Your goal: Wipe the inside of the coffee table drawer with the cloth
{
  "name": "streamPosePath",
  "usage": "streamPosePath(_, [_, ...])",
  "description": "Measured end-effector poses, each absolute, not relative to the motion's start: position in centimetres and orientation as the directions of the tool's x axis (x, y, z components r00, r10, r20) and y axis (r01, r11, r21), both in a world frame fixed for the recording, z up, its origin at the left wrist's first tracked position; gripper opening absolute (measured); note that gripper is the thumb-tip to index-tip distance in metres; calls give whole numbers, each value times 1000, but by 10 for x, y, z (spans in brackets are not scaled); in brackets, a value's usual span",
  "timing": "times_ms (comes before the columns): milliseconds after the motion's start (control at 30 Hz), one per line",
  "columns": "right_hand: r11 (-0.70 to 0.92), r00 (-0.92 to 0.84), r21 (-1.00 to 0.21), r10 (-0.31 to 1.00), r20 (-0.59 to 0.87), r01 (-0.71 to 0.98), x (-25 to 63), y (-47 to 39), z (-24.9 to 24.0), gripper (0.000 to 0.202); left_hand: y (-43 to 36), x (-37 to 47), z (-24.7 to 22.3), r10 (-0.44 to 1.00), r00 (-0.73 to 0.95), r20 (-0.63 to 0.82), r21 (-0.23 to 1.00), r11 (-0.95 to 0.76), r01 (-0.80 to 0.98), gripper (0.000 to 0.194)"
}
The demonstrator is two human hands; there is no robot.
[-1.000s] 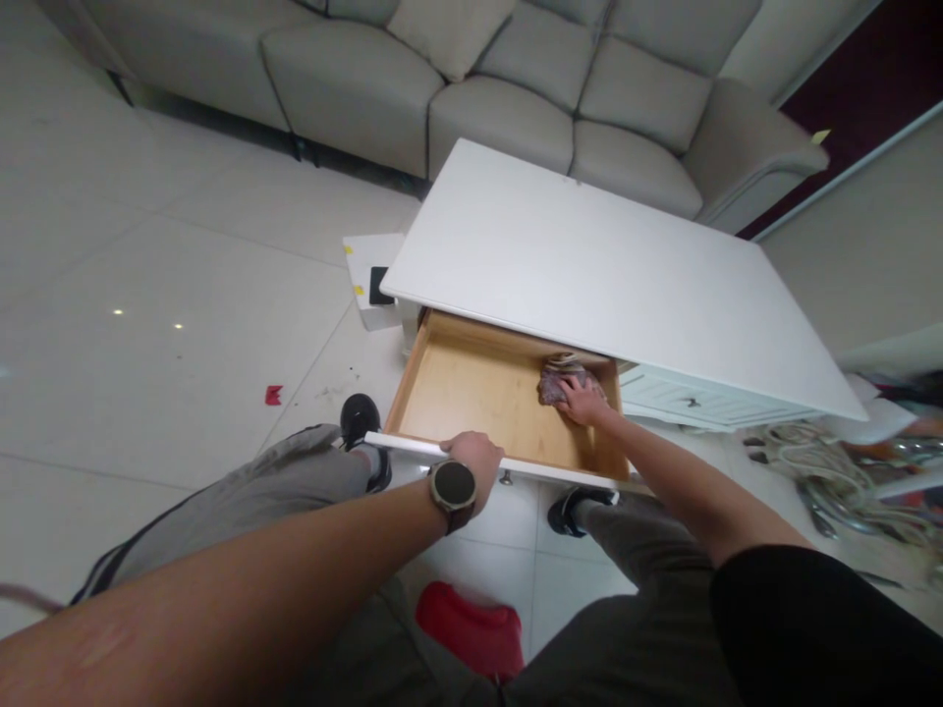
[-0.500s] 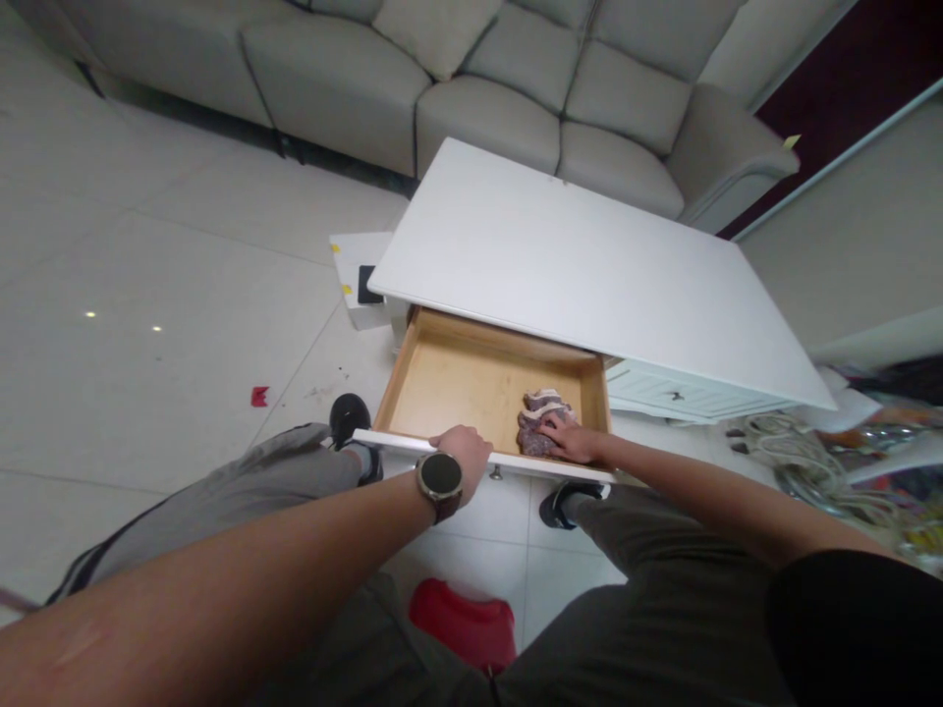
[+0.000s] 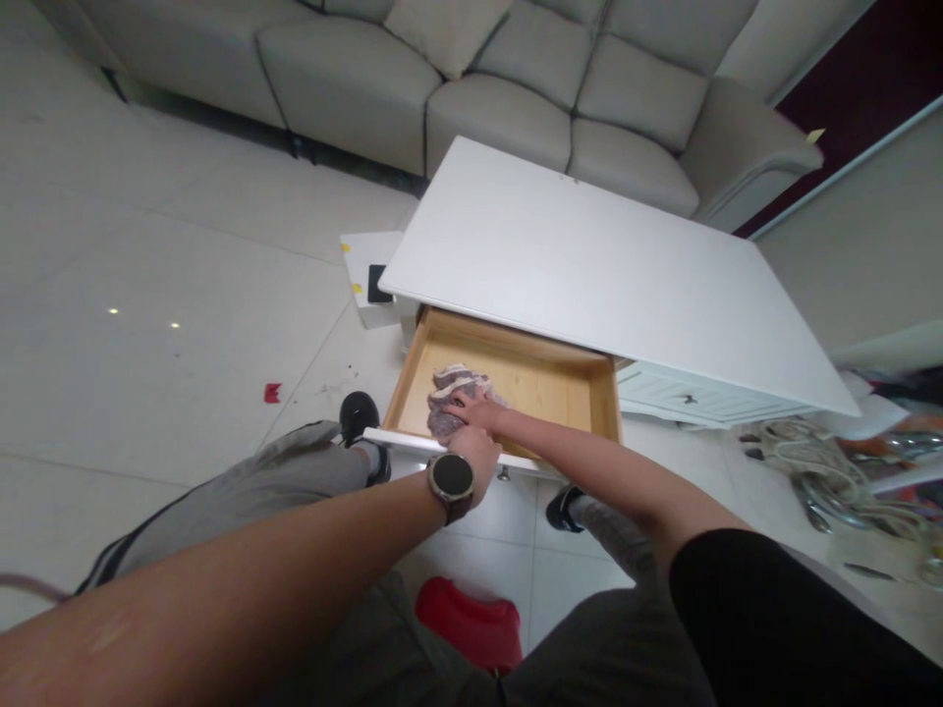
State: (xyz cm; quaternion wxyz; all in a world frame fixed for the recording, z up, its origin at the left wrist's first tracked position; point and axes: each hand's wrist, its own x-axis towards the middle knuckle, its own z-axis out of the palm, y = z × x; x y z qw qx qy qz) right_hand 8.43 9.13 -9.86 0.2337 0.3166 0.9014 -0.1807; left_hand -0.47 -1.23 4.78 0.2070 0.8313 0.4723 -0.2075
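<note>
A bunched grey-purple and white cloth (image 3: 447, 420) lies on the bare wooden bottom of the pulled-out drawer (image 3: 564, 398), toward its left front. My right hand (image 3: 477, 409) is on the cloth, pressing it down with its fingers closed into the folds. Around the top edge of the white drawer front (image 3: 394, 438) is my left hand (image 3: 475, 452), with a watch on the wrist; its fingertips are hidden. My right hand is just beyond my left one, and the two overlap in view.
The drawer belongs to a white coffee table (image 3: 611, 265). Behind it stands a grey sofa (image 3: 501, 128). A white box (image 3: 375, 312) is at the table's left end, a red plastic thing (image 3: 468, 624) lies between my legs, and coiled cables (image 3: 817, 462) lie at right.
My right hand has slid the cloth leftward across the drawer bottom, from its right front to its left front. My left hand stays on the drawer front. The view has shifted slightly.
</note>
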Motion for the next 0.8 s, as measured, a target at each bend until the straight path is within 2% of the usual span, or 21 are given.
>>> streamPosePath(100, [746,-716,-193,481,-506,637,50,101,-97,59,-12,-6,47,671,493,-554,150,-501,852,36])
streamPosePath(300, [603,-610,-153,697,-377,783,27,141,-89,55,-10,-7,56,638,507,-579,164,-518,840,40])
streamPosePath(433, [586,-587,-125,728,-355,801,36,158,-90,56,-7,-7,60,612,513,-602,188,-516,836,41])
streamPosePath(600, [529,-505,-62,760,-409,846,103,162,-89,63,-6,-7,57,601,521,-606,197,-521,830,43])
streamPosePath(733, [437,-363,40,790,-494,898,192,163,-86,77,-9,-9,54,652,503,-568,190,-491,851,38])
streamPosePath(800, [370,-264,103,806,-530,923,234,161,-85,80,-11,-10,52,667,514,-540,225,-474,851,35])
